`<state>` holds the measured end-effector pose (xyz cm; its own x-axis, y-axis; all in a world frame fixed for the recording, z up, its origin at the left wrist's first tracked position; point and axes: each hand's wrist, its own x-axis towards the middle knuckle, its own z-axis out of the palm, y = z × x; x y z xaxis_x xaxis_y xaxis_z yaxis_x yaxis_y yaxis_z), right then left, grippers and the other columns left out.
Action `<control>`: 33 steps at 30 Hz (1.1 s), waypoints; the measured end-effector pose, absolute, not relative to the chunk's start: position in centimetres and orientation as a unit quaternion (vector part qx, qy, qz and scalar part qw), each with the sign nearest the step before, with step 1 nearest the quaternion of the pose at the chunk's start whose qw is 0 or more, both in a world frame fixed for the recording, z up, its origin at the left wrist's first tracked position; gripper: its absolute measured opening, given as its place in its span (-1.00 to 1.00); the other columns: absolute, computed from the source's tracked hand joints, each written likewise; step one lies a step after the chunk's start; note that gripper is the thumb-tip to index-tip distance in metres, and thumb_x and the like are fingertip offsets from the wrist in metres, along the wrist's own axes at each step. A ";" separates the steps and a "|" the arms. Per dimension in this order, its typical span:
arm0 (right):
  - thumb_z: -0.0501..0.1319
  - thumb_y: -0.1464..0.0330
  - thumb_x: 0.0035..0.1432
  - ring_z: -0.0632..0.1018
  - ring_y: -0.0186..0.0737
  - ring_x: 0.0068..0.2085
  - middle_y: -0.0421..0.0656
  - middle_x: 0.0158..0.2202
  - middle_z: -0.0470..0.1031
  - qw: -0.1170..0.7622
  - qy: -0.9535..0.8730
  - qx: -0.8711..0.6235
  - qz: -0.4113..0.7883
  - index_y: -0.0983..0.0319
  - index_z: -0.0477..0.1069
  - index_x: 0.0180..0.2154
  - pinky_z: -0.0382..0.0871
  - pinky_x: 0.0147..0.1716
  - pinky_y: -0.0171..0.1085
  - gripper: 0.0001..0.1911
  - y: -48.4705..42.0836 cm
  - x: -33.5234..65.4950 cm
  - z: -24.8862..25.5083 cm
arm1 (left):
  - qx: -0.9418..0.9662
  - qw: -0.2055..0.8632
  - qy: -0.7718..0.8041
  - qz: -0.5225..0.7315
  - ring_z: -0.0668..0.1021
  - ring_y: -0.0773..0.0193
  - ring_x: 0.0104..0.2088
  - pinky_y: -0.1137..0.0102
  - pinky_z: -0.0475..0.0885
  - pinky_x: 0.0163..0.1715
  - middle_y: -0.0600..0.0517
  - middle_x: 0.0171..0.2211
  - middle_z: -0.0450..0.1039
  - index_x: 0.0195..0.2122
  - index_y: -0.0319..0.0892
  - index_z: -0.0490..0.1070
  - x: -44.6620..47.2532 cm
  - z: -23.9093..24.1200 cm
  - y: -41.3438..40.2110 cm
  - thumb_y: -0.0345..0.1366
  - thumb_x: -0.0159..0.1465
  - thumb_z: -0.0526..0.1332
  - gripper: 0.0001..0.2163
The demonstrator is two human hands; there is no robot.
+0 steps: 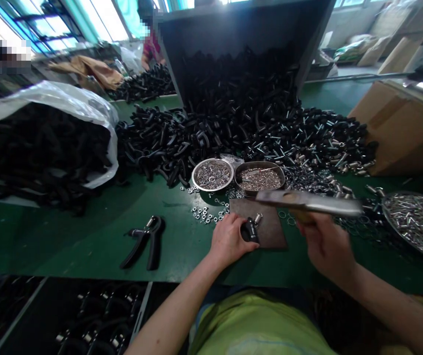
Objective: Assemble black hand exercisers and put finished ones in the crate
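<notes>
My left hand point(229, 239) is closed on a black plastic handle part point(249, 230), pressing it against a flat metal plate point(273, 231). A small coil spring point(257, 218) sticks out at the part's upper end. Over the plate's right side, my right hand point(327, 246) grips a hammer point(307, 201) by its wooden handle. The hammer's head is raised above the table and a little blurred. On the table to the left lies an assembled black hand grip strengthener point(146, 241) with a spring at its top.
Small nuts point(206, 214) are scattered left of the plate. Behind it stand a round dish point(213, 175) and an oval tin point(259, 178) of small metal parts. Black handles point(181, 138) heap at the back. A bag point(113, 148) is left; a carton point(407, 128) and screw tray point(418, 222) are right.
</notes>
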<state>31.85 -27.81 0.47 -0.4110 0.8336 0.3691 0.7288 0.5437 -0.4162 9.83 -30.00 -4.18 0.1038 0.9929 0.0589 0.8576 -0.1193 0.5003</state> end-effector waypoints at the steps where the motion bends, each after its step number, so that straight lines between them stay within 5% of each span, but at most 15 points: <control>1: -0.09 0.34 0.26 0.58 -0.17 -0.37 -0.12 -0.29 0.58 0.227 -0.854 -0.457 0.097 0.15 0.31 0.00 0.44 -0.41 -0.24 -0.66 -27.8 31.9 -0.2 | 0.722 0.173 0.641 0.195 0.41 0.06 -0.11 0.24 0.34 -0.12 -0.04 -0.16 0.38 -0.11 -0.12 0.42 9.8 -4.2 -30.0 -0.03 -0.13 0.40 -0.45; 4: -0.07 0.31 0.28 0.59 -0.18 -0.31 -0.15 -0.12 0.55 0.101 -0.874 -0.468 0.085 0.11 0.29 0.03 0.43 -0.40 -0.25 -0.66 -27.2 32.7 -2.5 | 0.720 0.173 0.642 0.199 0.41 0.06 -0.11 0.23 0.33 -0.12 -0.04 -0.16 0.38 -0.14 -0.14 0.41 9.9 -4.3 -30.0 -0.04 -0.15 0.41 -0.45; 11: -0.01 0.25 0.25 0.52 0.03 -0.19 0.02 -0.21 0.52 0.126 -0.838 -0.525 -0.072 0.22 0.36 0.02 0.37 -0.28 -0.08 -0.62 -25.7 35.5 -4.6 | 0.624 0.229 0.688 0.291 0.43 0.10 -0.16 0.24 0.34 -0.17 -0.04 -0.20 0.37 -0.19 -0.18 0.33 10.4 -3.9 -30.3 -0.04 -0.12 0.41 -0.48; 16: -0.02 0.24 0.25 0.52 -0.13 -0.09 -0.05 -0.05 0.48 0.257 -0.844 -0.445 0.152 0.16 0.16 0.15 0.41 -0.14 -0.17 -0.56 -26.4 30.4 -3.2 | 0.524 0.325 0.663 0.423 0.44 0.18 -0.17 0.32 0.36 -0.19 -0.03 -0.17 0.38 -0.12 -0.17 0.31 12.4 -2.8 -31.6 -0.08 -0.02 0.37 -0.51; 20: -0.02 0.23 0.25 0.56 -0.16 -0.14 -0.13 -0.13 0.54 0.261 -0.830 -0.448 0.204 0.13 0.36 -0.09 0.43 -0.16 -0.23 -0.71 -25.7 27.8 -2.3 | 0.617 0.365 0.577 0.392 0.47 0.22 -0.20 0.36 0.40 -0.24 -0.04 -0.15 0.40 -0.07 -0.15 0.38 11.4 -2.3 -31.0 -0.17 0.05 0.33 -0.59; 27: -0.01 0.27 0.19 0.59 -0.13 -0.45 -0.18 -0.43 0.59 0.103 -0.888 -0.448 0.022 0.11 0.47 -0.31 0.35 -0.54 -0.27 -0.72 -23.5 29.2 -4.2 | 0.521 0.121 0.750 0.389 0.42 0.18 -0.03 0.29 0.32 0.00 -0.07 -0.10 0.39 -0.16 -0.17 0.46 -3.4 -1.2 -21.2 -0.34 0.18 0.20 -0.80; 31: -0.04 0.32 0.19 0.57 -0.18 -0.54 -0.18 -0.37 0.60 0.123 -0.897 -0.423 -0.041 0.12 0.48 -0.30 0.30 -0.64 -0.29 -0.69 -23.5 29.6 -5.9 | 0.375 0.063 0.832 0.405 0.23 0.01 0.16 0.14 0.16 0.12 -0.20 0.11 0.19 -0.03 -0.23 0.37 -12.5 -0.6 -17.0 -0.38 0.20 0.18 -0.71; 33: -0.03 0.36 0.17 0.57 -0.20 -0.53 -0.18 -0.30 0.61 0.134 -0.906 -0.400 -0.045 0.12 0.49 -0.29 0.32 -0.65 -0.30 -0.69 -23.3 30.1 -6.8 | 0.313 0.075 0.854 0.409 0.30 0.03 0.11 0.09 0.25 0.06 -0.19 0.11 0.20 0.00 -0.23 0.33 -15.5 -0.7 -16.2 -0.33 0.23 0.18 -0.70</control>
